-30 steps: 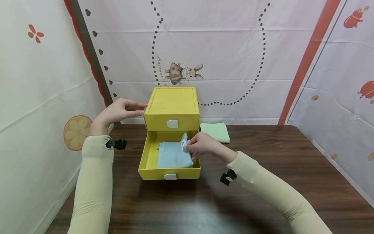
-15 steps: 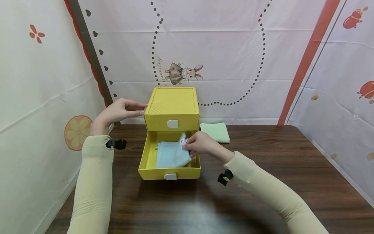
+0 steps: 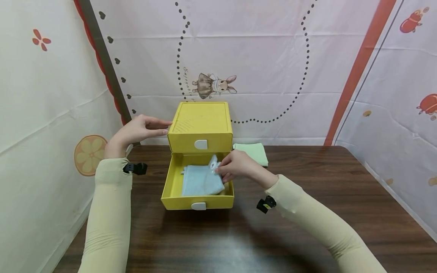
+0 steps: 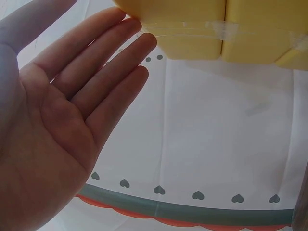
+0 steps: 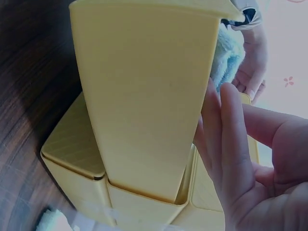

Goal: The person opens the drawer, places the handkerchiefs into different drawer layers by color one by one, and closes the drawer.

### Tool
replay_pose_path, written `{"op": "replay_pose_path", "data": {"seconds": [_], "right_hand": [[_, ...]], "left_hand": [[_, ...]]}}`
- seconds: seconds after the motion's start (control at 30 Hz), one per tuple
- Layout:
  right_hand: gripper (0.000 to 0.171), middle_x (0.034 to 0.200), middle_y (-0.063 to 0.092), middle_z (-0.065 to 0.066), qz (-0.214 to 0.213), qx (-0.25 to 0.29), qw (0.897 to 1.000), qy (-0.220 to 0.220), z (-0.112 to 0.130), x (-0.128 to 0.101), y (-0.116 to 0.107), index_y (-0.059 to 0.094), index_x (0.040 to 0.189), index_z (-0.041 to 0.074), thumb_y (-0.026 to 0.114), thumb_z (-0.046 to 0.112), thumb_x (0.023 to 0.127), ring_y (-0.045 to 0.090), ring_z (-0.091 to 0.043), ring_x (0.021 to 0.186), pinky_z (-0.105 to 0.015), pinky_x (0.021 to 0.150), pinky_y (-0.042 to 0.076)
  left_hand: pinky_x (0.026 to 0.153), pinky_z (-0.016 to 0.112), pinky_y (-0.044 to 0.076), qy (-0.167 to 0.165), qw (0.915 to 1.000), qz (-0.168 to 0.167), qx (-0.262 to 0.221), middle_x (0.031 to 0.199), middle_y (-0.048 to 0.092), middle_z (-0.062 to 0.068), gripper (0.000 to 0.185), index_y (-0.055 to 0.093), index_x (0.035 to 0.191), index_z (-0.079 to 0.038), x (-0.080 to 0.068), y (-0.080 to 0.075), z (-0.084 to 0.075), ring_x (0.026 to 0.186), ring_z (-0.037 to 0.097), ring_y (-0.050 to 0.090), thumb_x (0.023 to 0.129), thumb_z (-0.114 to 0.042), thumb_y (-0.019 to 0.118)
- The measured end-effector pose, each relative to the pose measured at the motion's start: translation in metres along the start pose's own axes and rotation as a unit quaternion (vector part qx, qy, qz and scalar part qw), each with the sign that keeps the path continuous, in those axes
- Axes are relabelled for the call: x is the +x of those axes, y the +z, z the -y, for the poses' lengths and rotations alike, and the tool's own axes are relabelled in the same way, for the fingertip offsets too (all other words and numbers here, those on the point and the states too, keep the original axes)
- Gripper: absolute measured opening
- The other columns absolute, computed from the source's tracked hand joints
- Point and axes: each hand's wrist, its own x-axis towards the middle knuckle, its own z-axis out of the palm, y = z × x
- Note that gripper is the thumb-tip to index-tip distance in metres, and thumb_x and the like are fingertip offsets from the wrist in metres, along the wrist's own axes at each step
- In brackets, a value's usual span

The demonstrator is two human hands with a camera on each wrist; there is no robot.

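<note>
You are facing a dark wooden tabletop (image 3: 324, 212), with pale printed sheets (image 3: 266, 64) hanging behind and beside it, showing a rabbit (image 3: 214, 85), dotted curves and red stripes.

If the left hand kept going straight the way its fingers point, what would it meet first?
The left hand points its straight fingers right, at the yellow drawer box. It would meet the box's upper left side first; the fingertips look already at or almost on it.
</note>
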Motion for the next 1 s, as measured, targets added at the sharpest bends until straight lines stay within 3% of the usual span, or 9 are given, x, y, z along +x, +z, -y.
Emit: {"op": "replay_pose_path", "data": {"seconds": [0.67, 1.0], "right_hand": [[0.013, 0.077, 0.072, -0.009, -0.015, -0.037, 0.999, 0.007, -0.002, 0.002, 0.005, 0.075, 0.09, 0.001, 0.073, 0.011, 0.083, 0.07, -0.016, 0.064, -0.03, 0.062, 0.057], [0.015, 0.085, 0.072, -0.01, -0.017, -0.034, 0.999, -0.005, -0.001, 0.004, 0.013, 0.074, 0.094, -0.001, 0.072, 0.009, 0.083, 0.07, -0.016, 0.066, -0.029, 0.062, 0.057]], "left_hand": [[0.094, 0.049, 0.047, 0.0, 1.0, -0.003, -0.003, 0.128, 0.062, 0.005, 0.048, 0.062, 0.127, -0.025, -0.001, 0.001, 0.001, 0.118, 0.022, 0.057, 0.085, -0.047, 0.067], [0.094, 0.05, 0.047, -0.002, 1.0, -0.002, 0.001, 0.127, 0.062, 0.003, 0.05, 0.061, 0.128, -0.027, -0.003, 0.0, -0.001, 0.119, 0.022, 0.056, 0.084, -0.049, 0.067]]}}
